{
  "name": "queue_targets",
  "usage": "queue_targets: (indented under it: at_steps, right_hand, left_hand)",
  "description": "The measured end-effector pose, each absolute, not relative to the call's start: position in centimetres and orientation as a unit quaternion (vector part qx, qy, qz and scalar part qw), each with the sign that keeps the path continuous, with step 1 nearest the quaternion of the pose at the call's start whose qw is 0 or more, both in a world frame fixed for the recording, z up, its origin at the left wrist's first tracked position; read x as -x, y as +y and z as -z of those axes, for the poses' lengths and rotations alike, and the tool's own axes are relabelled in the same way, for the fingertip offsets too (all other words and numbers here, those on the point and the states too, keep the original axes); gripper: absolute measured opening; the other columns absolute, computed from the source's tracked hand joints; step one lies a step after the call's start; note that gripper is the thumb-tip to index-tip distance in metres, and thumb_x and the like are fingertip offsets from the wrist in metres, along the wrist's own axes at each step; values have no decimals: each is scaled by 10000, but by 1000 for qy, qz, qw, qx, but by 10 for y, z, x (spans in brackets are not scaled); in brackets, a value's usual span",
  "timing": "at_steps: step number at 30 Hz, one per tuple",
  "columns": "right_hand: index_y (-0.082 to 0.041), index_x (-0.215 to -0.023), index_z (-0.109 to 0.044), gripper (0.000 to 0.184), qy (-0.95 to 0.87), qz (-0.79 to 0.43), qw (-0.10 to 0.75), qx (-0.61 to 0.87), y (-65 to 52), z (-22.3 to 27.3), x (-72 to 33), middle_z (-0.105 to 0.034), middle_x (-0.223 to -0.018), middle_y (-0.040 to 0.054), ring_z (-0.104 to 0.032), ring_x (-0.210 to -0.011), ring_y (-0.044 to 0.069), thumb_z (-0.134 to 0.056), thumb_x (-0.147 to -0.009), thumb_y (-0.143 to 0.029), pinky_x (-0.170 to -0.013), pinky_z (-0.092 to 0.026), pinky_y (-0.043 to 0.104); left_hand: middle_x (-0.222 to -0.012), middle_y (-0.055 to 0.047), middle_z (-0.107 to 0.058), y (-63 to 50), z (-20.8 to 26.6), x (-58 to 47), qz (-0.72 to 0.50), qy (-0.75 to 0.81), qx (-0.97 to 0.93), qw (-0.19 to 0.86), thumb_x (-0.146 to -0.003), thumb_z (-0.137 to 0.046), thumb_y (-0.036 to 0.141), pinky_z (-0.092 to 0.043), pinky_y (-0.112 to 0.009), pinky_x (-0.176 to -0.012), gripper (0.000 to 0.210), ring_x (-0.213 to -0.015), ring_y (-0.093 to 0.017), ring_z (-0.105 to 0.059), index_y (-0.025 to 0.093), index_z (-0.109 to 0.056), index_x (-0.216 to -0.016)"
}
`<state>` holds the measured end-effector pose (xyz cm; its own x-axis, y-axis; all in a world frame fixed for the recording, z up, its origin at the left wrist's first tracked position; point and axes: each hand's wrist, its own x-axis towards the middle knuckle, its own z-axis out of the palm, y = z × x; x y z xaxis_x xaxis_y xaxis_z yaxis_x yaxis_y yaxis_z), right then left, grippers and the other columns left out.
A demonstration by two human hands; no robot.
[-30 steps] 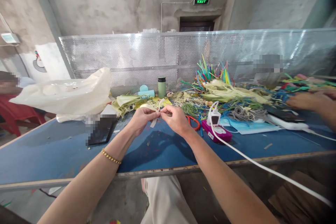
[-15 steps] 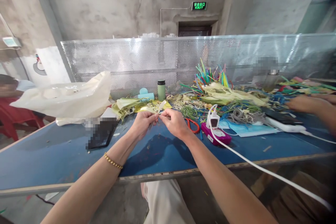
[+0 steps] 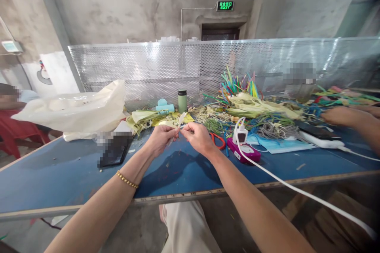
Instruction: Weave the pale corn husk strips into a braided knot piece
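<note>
Above the blue table my left hand (image 3: 162, 138) pinches a pale strip (image 3: 182, 119) that looks like corn husk, one end sticking up past the fingertips. My right hand (image 3: 198, 137) is closed at the same strip, its thumb and fingertips meeting those of the left. What lies right between the fingertips is too small to make out. Behind the hands lie pale green husks (image 3: 145, 119) and yellow pieces. Orange-handled scissors (image 3: 218, 141) rest just right of my right hand.
A purple power socket (image 3: 244, 152) with a white charger and cable stands at the right. A black phone-like object (image 3: 115, 152) lies left, near a large plastic bag (image 3: 77, 110). A green bottle (image 3: 182, 101) stands behind. Another person's hand (image 3: 341, 118) works at far right.
The strip's upper end has shifted slightly left and stands more upright. Both my hands stay in nearly the same place, fingertips together.
</note>
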<state>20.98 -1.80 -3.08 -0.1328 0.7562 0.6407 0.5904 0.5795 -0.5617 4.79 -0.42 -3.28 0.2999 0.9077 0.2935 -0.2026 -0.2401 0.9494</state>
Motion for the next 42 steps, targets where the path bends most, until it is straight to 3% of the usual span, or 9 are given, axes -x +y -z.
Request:
queue_targets:
  at_steps: [3, 8, 11, 17, 22, 27, 42]
  right_hand:
    - [-177, -666, -608, 140, -740, -95, 496, 444, -16, 31, -210, -649, -658, 22, -556, -631, 153, -582, -795, -226, -609, -386, 269]
    - [-165, -699, -605, 324, -662, -294, 548, 419, -12, 31, -209, -575, -579, -1, -491, -506, 122, -605, -804, -472, -495, -372, 252]
    - [-162, -686, -593, 336, -638, -334, 572, 392, -11, 32, -208, -569, -579, -5, -472, -503, 109, -652, -762, -484, -481, -359, 241]
    - [-168, -639, -554, 272, -655, -267, 590, 389, -13, 32, -208, -569, -580, -4, -484, -533, 111, -629, -773, -393, -502, -351, 235]
    - [-176, -644, -543, 250, -685, -196, 570, 409, -13, 33, -208, -533, -561, -17, -449, -521, 109, -586, -795, -371, -498, -316, 234]
    - [-190, -619, -487, 259, -684, -134, 564, 442, -14, 33, -207, -497, -542, -26, -423, -515, 108, -556, -806, -355, -514, -298, 239]
    - [-199, -595, -461, 296, -664, -131, 587, 443, -11, 33, -210, -431, -518, -39, -381, -505, 113, -571, -816, -363, -513, -295, 250]
  left_hand:
    - [-587, -64, -628, -6, 31, -46, -502, 280, -587, 571, -644, -816, 411, -361, -236, -530, 349, -547, -108, -526, 88, -689, -607]
    - [-589, -72, -646, -7, 32, -48, -499, 267, -569, 596, -619, -844, 372, -394, -234, -548, 332, -546, -110, -548, 75, -696, -623]
    - [-637, -85, -673, -9, 33, -50, -481, 257, -570, 614, -625, -847, 344, -416, -232, -566, 310, -569, -114, -573, 69, -707, -663]
    - [-703, -104, -707, -13, 30, -50, -454, 249, -579, 630, -715, -767, 470, -458, -262, -582, 393, -569, -140, -611, 80, -725, -744]
    - [-651, -82, -698, -8, 34, -52, -474, 252, -570, 622, -582, -874, 320, -433, -250, -567, 320, -564, -130, -594, 80, -739, -743]
    - [-652, -70, -693, -9, 35, -55, -488, 246, -548, 633, -548, -887, 272, -411, -244, -572, 306, -588, -127, -593, 91, -747, -750]
    - [-629, -70, -661, -14, 31, -51, -459, 253, -593, 611, -657, -818, 358, -391, -258, -564, 287, -574, -123, -553, 90, -734, -714]
